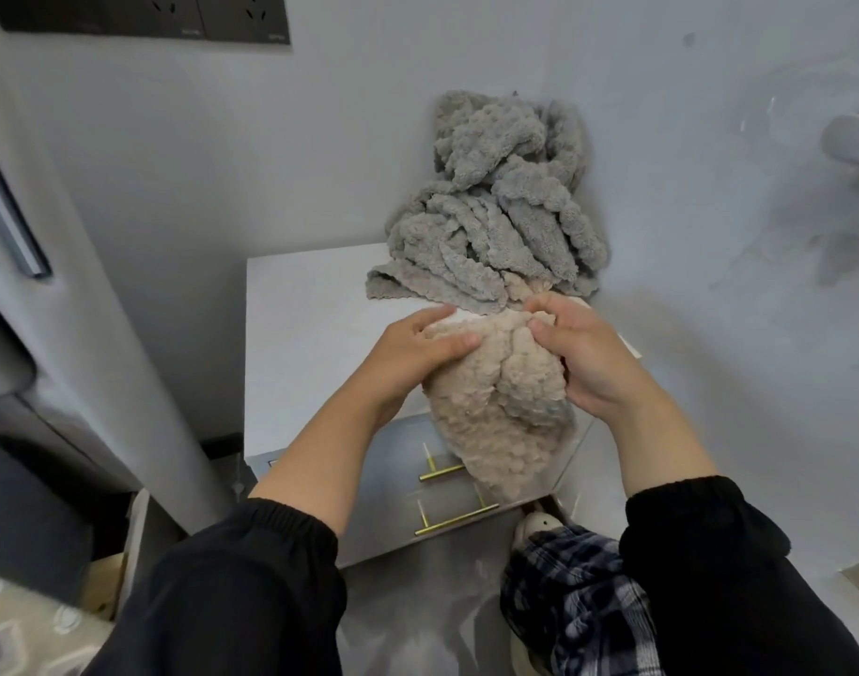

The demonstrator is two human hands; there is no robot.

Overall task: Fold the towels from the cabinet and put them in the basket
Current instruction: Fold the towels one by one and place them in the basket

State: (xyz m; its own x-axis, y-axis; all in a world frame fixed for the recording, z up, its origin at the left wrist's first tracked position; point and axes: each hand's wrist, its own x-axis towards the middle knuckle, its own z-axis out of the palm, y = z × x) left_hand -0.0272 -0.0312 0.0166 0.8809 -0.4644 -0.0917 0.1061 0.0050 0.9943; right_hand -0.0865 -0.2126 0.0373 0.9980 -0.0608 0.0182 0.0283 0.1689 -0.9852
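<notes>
2 bobbly fleece towels: grey towel heaped at back-R of white cabinet top against wall, beige towel bunched w/ fingers of L hand + R hand gripping its top, hanging off front edge, partly hiding upper of 2 brass bar handles.

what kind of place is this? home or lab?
Probably a home, a room corner; which room is unclear. Clues: wall sockets, drawer cabinet with brass handles, gray towel heap on it, beige towel gripped by left hand and right hand, slipper below.
</notes>
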